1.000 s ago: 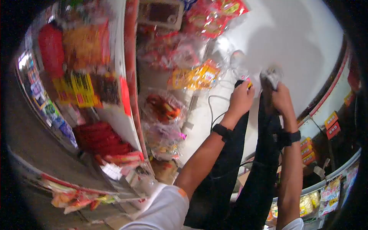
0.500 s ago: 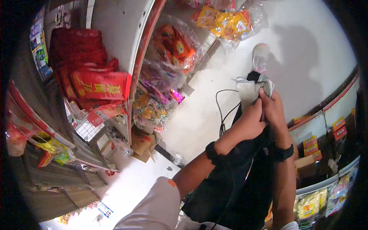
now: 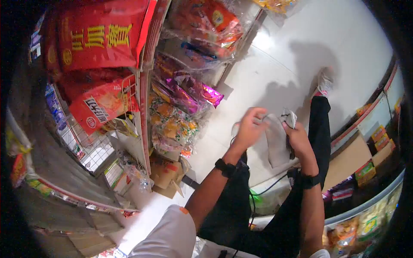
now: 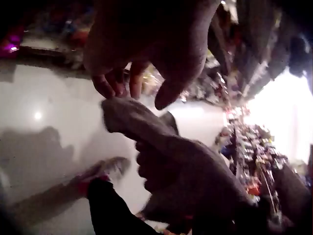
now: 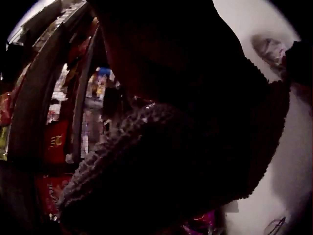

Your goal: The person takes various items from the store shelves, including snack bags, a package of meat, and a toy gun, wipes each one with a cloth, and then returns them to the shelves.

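Note:
A grey cloth hangs from my right hand, whose fingers and thumb pinch its top. My left hand is just left of the cloth, fingers loosely bent and apart. In the left wrist view, the left hand is above one end of the cloth, with thumb and fingers spread; whether a fingertip touches it I cannot tell. The right hand is curled against the cloth lower down. The right wrist view is dark; ribbed cloth fills much of its middle.
Shelves with red packets stand at left, beside bagged snacks and a cardboard box. At right are a cardboard flap and small boxes. An outstretched leg ends in a shoe; a dark cable runs near the legs.
My left hand has come away from the right hand and moved left, its fingers now loosened. The cloth hangs longer between the hands. One leg and shoe now show farther right.

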Tool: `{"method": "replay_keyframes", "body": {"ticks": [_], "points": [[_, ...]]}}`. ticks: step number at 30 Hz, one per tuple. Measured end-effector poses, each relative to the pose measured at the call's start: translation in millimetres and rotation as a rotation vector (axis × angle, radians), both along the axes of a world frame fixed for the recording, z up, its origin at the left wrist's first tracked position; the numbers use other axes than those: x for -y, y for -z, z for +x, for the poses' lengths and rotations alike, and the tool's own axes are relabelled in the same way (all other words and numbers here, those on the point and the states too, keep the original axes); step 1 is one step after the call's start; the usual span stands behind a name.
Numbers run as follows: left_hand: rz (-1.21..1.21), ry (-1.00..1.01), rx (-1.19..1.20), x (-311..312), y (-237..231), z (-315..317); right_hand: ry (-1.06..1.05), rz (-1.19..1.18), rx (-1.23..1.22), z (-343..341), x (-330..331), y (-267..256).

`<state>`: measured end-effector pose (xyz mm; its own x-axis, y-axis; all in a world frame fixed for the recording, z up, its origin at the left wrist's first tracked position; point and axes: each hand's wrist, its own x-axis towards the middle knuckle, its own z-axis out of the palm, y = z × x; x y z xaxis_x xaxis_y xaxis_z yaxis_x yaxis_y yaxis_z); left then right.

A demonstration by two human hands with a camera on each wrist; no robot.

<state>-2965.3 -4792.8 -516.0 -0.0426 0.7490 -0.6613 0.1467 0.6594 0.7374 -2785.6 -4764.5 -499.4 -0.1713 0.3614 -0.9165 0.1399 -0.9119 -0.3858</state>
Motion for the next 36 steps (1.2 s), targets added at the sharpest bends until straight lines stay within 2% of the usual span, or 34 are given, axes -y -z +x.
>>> {"method": "replay_keyframes", "body": {"ticks": [2, 4, 5, 7, 8, 9, 10, 11, 13, 14, 17, 21, 22, 23, 25, 26, 27, 29, 30, 31, 33, 34, 36], "points": [[-0.230, -0.138, -0.293, 39.5, 55.1, -57.6, 0.119, -0.055, 0.011, -23.8, 35.3, 23.9], [-0.223, -0.041, -0.741, 78.4, 121.1, -109.9, -0.329, 0.217, 0.054, -54.3, 33.8, 10.3], [-0.290, -0.017, -0.804, 83.7, 148.5, -133.0, -0.552, 0.358, 0.088, -68.1, 32.8, 5.0], [-0.099, -0.196, -0.826, 69.6, 167.0, -150.2, -0.273, 0.390, -0.008, -92.0, 66.5, 16.7], [-0.113, -0.234, -0.799, 53.5, 203.1, -181.8, -0.620, 0.427, 0.033, -103.9, 60.1, 21.8], [-0.173, -0.257, -0.765, 63.7, 246.0, -214.9, -0.972, 0.409, 0.077, -106.9, 63.8, 17.7], [-0.253, -0.327, -0.747, 66.5, 247.9, -207.6, -0.856, 0.418, -0.034, -102.8, 71.3, 19.6], [-0.331, -0.398, -0.729, 69.8, 249.1, -199.9, -0.901, 0.358, -0.017, -95.0, 74.3, 20.1], [-0.362, -0.539, -0.870, 68.7, 270.4, -198.9, -0.989, 0.301, 0.008, -83.2, 64.3, 22.0], [-0.326, -0.608, -0.782, 74.5, 274.0, -198.7, -0.938, 0.418, 0.115, -77.7, 74.6, 30.6], [-0.264, -0.813, -0.542, 65.0, 257.6, -184.2, -0.738, 0.369, 0.092, -77.3, 77.5, 34.1], [-0.376, -1.161, -0.227, 53.6, 259.3, -210.0, -0.797, 0.364, 0.073, -87.4, 92.9, 39.8], [-0.202, -1.260, 0.016, 51.5, 253.2, -212.9, -0.810, 0.359, 0.080, -89.1, 96.4, 39.1], [-0.123, -1.334, 0.082, 51.3, 248.2, -208.3, -0.822, 0.349, 0.091, -87.4, 101.4, 38.5], [0.111, -1.321, 0.362, 68.0, 259.9, -203.6, -0.766, 0.331, 0.057, -85.5, 116.3, 48.0], [0.005, -1.261, 0.362, 79.9, 263.0, -201.1, -0.732, 0.329, 0.041, -87.3, 120.2, 51.3], [0.035, -1.156, 0.400, 88.4, 244.6, -187.2, -0.632, 0.382, 0.018, -92.7, 121.2, 49.4], [-0.132, -0.938, 0.416, 111.4, 194.5, -160.1, -0.425, 0.491, -0.023, -101.9, 119.2, 45.2], [-0.147, -0.809, 0.413, 124.6, 168.9, -147.8, -0.452, 0.452, 0.018, -97.0, 124.8, 50.2], [-0.281, -0.677, 0.459, 131.7, 140.8, -140.6, -0.365, 0.425, -0.026, -96.1, 132.5, 55.8], [-0.257, -0.232, 0.328, 148.5, 102.6, -128.1, -0.180, 0.366, -0.122, -98.1, 145.7, 62.3], [-0.290, -0.285, 0.537, 157.4, 86.0, -122.2, -0.273, 0.238, -0.175, -100.7, 138.5, 53.3], [-0.183, -0.087, 0.628, 159.7, 61.8, -119.1, -0.401, 0.205, -0.268, -102.8, 136.7, 49.0]]}}
